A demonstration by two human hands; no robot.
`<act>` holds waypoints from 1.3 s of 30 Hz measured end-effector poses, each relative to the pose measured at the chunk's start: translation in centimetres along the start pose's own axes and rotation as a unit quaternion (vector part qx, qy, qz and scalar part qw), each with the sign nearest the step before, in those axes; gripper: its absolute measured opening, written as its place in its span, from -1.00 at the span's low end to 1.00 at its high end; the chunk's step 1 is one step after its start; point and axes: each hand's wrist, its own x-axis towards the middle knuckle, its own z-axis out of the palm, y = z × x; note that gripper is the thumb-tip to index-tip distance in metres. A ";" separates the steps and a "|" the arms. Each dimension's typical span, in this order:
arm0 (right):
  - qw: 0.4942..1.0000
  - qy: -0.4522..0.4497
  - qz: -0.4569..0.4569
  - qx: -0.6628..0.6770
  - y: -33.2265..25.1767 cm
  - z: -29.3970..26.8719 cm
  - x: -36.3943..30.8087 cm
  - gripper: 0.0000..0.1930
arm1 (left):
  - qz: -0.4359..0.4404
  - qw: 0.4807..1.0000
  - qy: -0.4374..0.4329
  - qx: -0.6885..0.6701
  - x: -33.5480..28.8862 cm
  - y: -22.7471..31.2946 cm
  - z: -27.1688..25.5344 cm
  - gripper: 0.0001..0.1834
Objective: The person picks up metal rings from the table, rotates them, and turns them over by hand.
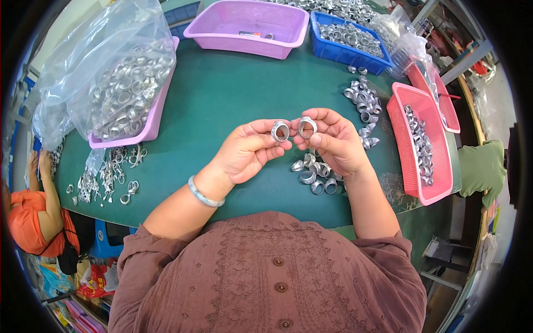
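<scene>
Over the middle of the green table, my left hand pinches a silver-coloured finger ring between thumb and fingers. Close beside it, my right hand grips another silver ring. Both rings are held up with their round openings showing, a small gap between them. Below my right hand lies a loose heap of similar rings on the table, partly covered by that hand. A pale bangle circles my left wrist.
A purple basket with bagged rings stands left, near small silver pieces. At the back are another purple basket and a blue tray of rings. Right lie more rings beside a pink basket. A person in orange works at left.
</scene>
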 end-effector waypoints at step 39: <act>0.955 0.058 -0.144 -0.255 1.1 0.2 -0.1 -0.44 | 0.215 0.919 0.050 0.328 0.4 -1.2 0.5 -0.58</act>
